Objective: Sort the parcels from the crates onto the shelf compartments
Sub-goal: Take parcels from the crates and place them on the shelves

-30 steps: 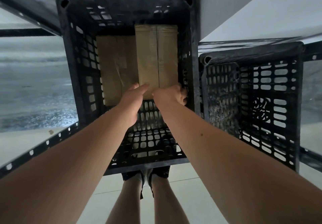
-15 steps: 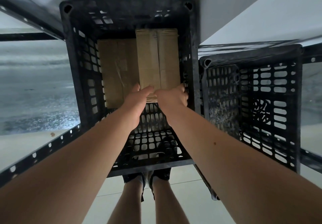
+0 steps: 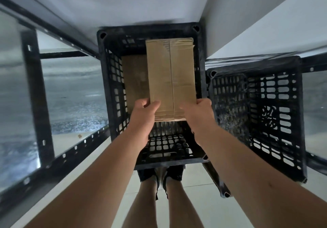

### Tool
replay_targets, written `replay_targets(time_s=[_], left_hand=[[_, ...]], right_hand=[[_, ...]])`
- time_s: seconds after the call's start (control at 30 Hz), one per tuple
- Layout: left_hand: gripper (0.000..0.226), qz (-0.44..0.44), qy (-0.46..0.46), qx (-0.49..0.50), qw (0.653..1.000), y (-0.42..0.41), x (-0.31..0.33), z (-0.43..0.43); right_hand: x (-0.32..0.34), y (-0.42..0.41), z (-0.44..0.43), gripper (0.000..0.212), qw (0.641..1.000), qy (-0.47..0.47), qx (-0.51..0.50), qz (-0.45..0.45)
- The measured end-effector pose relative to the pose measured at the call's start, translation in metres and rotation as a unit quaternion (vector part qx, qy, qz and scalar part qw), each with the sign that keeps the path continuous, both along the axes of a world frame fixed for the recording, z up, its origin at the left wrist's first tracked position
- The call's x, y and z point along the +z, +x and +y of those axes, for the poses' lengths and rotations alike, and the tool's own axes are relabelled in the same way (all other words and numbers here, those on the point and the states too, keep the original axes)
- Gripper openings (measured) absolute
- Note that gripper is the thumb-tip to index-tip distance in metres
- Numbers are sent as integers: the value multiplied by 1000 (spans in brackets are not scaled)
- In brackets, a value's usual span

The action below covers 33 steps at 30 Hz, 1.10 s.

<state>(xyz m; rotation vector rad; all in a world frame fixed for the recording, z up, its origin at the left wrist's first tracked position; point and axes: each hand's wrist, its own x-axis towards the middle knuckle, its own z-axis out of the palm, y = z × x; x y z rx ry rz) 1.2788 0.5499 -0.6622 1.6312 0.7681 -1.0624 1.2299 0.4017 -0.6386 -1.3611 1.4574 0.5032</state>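
1. One black shelf frame [image 3: 38,94], far left.
2. Two black crates. The left crate [image 3: 108,79] is in the centre of the view.
3. Two parcels. The flat parcel [image 3: 135,82] lies on the left crate's floor by its left wall.
4. Left hand [image 3: 141,116] grips the held parcel [image 3: 171,79] at its near-left corner.
5. Held parcel is over the left crate's right half.
6. Right hand [image 3: 200,114] grips its near-right corner.
7. Right crate [image 3: 299,121] is just beside the left one; no parcels visible inside.

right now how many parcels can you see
2. The held parcel is gripped by the left hand and right hand over the left crate; the second parcel lies on that crate's floor. Others may hide beneath.
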Motion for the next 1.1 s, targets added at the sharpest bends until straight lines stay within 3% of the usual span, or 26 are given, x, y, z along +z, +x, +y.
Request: replay_targets(time_s=[0.1, 0.2, 0.33, 0.43, 0.67, 0.77, 0.87, 1.1], left_hand=[[62, -3, -19, 4, 1000, 11, 33, 10], [38, -11, -52, 6, 999, 25, 76, 27], [47, -42, -61, -12, 997, 38, 149, 39], [57, -58, -75, -51, 994, 42, 204, 48], [37, -137, -90, -71, 984, 30, 332, 70], [45, -176, -109, -75, 976, 19, 381, 79], [37, -209, -112, -89, 967, 6, 427, 83], [38, -254, -132, -80, 955, -39, 529, 88]], right_hand=[[29, 3, -5, 39, 999, -3, -12, -32], [63, 8, -10, 64, 997, 35, 2, -70], [121, 17, -12, 55, 987, 81, 88, -105], [178, 25, -12, 61, 979, 75, 133, -133], [304, 14, -1, 40, 968, 65, 117, -213], [357, 0, 6, 46, 960, 51, 115, -251], [402, -20, 11, 58, 951, 44, 119, -282], [486, -75, 17, 62, 926, 20, 141, -349]])
